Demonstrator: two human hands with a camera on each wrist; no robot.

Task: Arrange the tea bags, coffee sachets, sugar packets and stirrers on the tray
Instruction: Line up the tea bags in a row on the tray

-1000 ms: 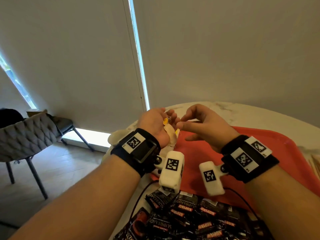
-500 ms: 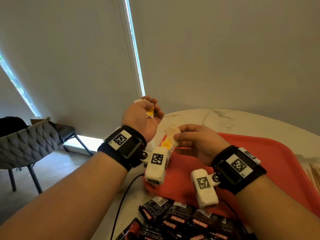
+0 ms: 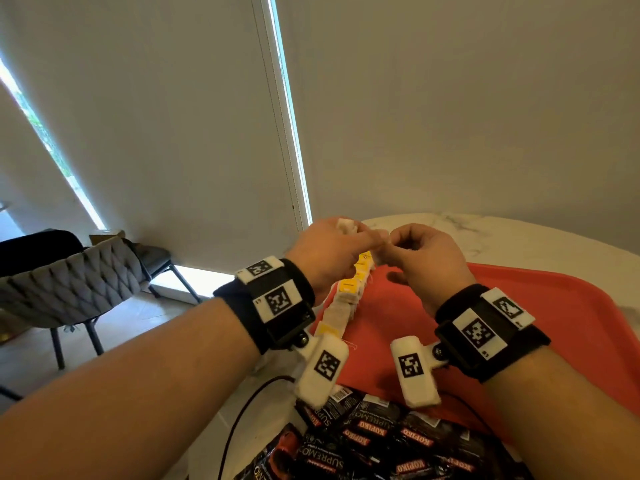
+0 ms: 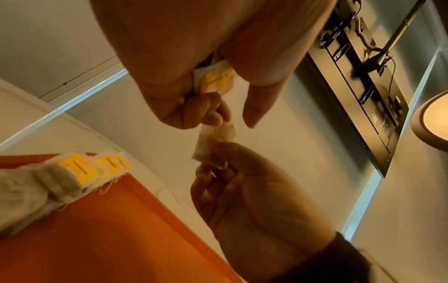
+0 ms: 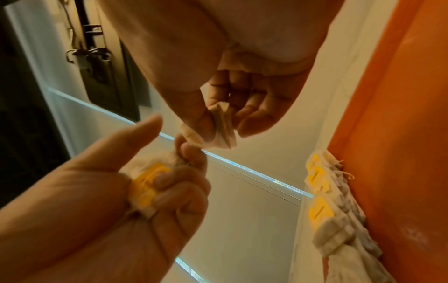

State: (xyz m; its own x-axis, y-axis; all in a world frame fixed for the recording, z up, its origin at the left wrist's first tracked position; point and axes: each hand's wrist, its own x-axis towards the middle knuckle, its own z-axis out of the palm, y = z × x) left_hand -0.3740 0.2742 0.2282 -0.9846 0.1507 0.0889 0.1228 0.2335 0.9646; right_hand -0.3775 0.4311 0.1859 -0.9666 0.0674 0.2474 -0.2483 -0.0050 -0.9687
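Both hands were raised above the far left corner of the red tray [image 3: 554, 323], which sat on a white marble-patterned table [image 3: 502, 233]. The left hand [image 3: 325, 254] had its fingers curled around a small bunch of tea bags with yellow tags [image 5: 145, 186], pressed into the palm, while its thumb stood out straight. The right hand [image 3: 422, 261] pinched a single tea bag [image 4: 213, 145] between thumb and fingertips, the remaining fingers curled loosely behind it. That tea bag was held in the air between the two hands, and the fingertips of the left hand [image 4: 206, 113] touched its upper end. Whether it was still attached to the bunch could not be determined. A row of tea bags [image 3: 346, 303], overlapping and showing yellow tags, lay along the left edge of the tray, just below the hands. A heap of black Kopiko coffee sachets [image 3: 381, 441] lay at the near edge of the tray, partly on the table; its exact footing was cut off by the frame. Each wrist carried a black band with white marker blocks [image 3: 277, 299]. A grey quilted chair [image 3: 69, 275] stood on the floor well to the left of the table.
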